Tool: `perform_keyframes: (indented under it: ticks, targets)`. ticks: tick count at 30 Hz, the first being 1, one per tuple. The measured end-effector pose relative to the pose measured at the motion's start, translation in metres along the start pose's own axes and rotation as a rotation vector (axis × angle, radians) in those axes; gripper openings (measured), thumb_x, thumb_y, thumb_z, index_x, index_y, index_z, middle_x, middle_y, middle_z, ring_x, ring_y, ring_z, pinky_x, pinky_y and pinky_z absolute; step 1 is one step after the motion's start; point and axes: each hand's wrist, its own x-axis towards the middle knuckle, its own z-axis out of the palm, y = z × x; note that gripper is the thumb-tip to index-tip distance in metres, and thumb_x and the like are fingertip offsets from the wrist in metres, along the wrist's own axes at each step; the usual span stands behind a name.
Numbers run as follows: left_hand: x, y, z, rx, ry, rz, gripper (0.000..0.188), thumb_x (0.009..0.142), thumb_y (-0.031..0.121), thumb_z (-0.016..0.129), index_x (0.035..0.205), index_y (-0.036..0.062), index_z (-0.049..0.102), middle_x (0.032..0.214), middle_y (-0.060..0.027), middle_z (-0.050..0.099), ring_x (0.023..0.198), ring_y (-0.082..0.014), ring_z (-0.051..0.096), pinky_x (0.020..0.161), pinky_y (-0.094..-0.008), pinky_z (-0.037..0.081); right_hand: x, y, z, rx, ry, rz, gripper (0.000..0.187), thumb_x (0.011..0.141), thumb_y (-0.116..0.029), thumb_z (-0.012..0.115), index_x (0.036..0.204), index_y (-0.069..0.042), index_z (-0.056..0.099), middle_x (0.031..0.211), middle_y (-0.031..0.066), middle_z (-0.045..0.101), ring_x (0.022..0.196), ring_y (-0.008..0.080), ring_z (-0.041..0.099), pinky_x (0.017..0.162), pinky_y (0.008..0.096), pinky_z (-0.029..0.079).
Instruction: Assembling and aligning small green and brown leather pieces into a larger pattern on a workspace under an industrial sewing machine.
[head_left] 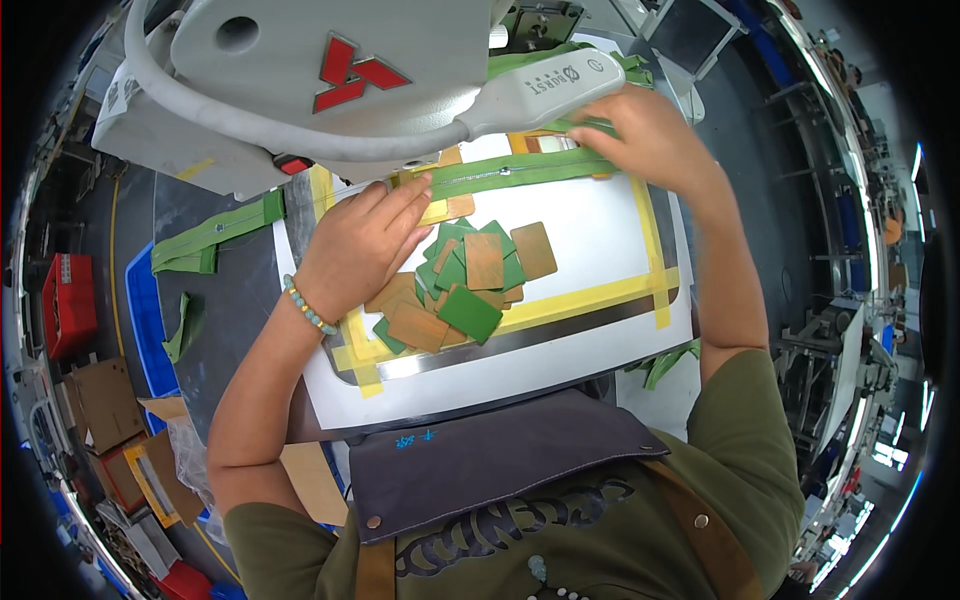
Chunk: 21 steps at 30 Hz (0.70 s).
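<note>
A green fabric strip with a metal zipper (505, 172) stretches left to right across the white work surface under the machine. My left hand (365, 245) lies flat, fingers outstretched, with its fingertips on the strip's left end. At the right end, my right hand (655, 140) is bent over green fabric, thumb and fingers closing on it; its fingertips are partly hidden. A loose pile of small green and brown rectangular pieces (470, 312) lies just in front of the strip. Another green zipper strip (220, 228) hangs at the left.
A white sewing machine head (270, 60) with a curved cable and a grey handheld-looking unit (545, 92) overhangs the work. Yellow tape (590, 300) frames the white sheet. A blue bin (148, 320), a red box (68, 305) and cardboard boxes (105, 400) stand at the left.
</note>
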Motion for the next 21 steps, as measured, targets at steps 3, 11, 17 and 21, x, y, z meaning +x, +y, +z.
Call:
perform_keyframes:
  ticks: [3,11,17,21]
  targets:
    - [-0.001,0.000,-0.001,-0.002,-0.009,-0.011,0.038,0.092,0.019,0.077,0.123,-0.0017,0.070,0.134,-0.0088,0.070,0.089,-0.0250,0.066,0.079,-0.0351,0.057,0.022,-0.044,0.020,0.312,0.202,-0.094,0.032,0.098,-0.029,0.068,0.118,-0.005,0.076,0.112,0.0139,0.073,0.100,0.0283,0.072,0.086,0.0372,0.056]
    - [0.000,0.002,-0.001,-0.015,0.007,-0.003,0.041,0.091,0.020,0.078,0.124,-0.0023,0.068,0.124,-0.0109,0.069,0.093,-0.0272,0.066,0.080,-0.0364,0.057,0.042,-0.076,0.061,1.505,0.076,0.028,0.049,0.110,-0.027,0.061,0.150,-0.001,0.052,0.140,0.0121,0.063,0.129,0.0228,0.063,0.108,0.0364,0.053]
    - [-0.001,0.002,0.000,0.022,-0.003,-0.002,0.042,0.091,0.021,0.078,0.124,-0.0027,0.068,0.125,-0.0116,0.069,0.094,-0.0270,0.067,0.081,-0.0362,0.057,0.022,-0.060,0.047,1.269,0.023,-0.011,0.020,0.106,-0.015,0.062,0.112,-0.003,0.076,0.107,0.0059,0.075,0.105,0.0188,0.070,0.088,0.0355,0.059]
    - [-0.001,0.001,0.000,0.032,-0.004,-0.010,0.042,0.091,0.020,0.078,0.124,-0.0028,0.068,0.127,-0.0113,0.069,0.093,-0.0265,0.066,0.080,-0.0363,0.057,0.017,-0.061,0.058,0.434,0.341,-0.302,0.016,0.087,-0.011,0.076,0.103,-0.005,0.075,0.102,0.0086,0.069,0.102,0.0317,0.066,0.091,0.0433,0.055]
